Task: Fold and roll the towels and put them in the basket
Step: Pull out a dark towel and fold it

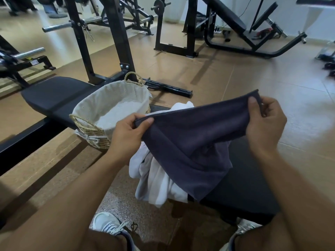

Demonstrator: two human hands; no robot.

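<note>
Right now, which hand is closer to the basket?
The left hand. It pinches the dark towel right beside the basket rim. The right hand holds the towel's other corner, far off on the opposite side.

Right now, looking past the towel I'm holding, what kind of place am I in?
Most likely a gym or weight room. A padded black bench stands beside a black steel rack, bare barbell bars rest on supports, and an incline bench machine stands farther back on the tiled floor.
</note>
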